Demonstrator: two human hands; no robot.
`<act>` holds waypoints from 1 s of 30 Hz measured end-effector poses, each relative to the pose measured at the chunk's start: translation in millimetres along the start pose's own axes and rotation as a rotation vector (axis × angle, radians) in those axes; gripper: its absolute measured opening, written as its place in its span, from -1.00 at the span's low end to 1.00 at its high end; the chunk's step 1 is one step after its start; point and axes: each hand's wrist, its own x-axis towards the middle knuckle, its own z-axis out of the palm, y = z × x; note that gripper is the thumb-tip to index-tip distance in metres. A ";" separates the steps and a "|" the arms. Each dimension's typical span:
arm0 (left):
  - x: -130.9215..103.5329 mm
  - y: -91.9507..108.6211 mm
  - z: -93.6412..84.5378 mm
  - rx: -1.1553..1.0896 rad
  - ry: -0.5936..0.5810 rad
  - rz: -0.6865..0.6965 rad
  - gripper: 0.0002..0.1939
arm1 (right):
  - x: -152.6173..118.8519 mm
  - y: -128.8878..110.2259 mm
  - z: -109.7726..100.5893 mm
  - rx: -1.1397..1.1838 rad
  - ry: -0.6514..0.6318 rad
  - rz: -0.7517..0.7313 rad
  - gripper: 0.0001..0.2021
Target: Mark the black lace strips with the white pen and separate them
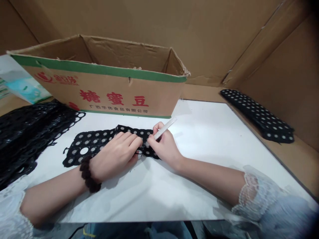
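Note:
A black rubbery sheet with rows of round grey discs [87, 136] lies on the white board in front of me. One of its spots, left of centre, looks bright white. My left hand [118, 151] rests on the middle of this sheet, fingers curled together and pressing on it; the fingertips are partly hidden. Held in my right hand [165, 146] is a slim, whitish pen-like tool [165, 128], tilted up to the right. Its lower end is at the sheet's right part, hidden by my fingers. Both hands nearly meet there.
Behind the sheet stands an open cardboard box [112, 79] with red lettering. Black perforated sheets [22, 132] are heaped at the left. A stack of dotted black strips [256, 114] lies on cardboard at the right. The white board [211, 132] lies beneath my hands, with cardboard walls around.

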 end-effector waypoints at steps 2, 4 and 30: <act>0.3 3.6 2.2 -0.023 0.025 -0.045 -0.87 | 0.6 0.3 0.2 -0.001 -0.005 0.004 -0.89; 0.2 4.8 3.8 -0.004 0.047 -0.065 -0.84 | 1.2 0.6 0.3 0.007 -0.002 0.013 -0.89; 0.0 3.7 8.9 0.032 0.120 -0.034 -0.92 | 4.8 -2.0 0.0 0.167 0.053 0.139 -0.87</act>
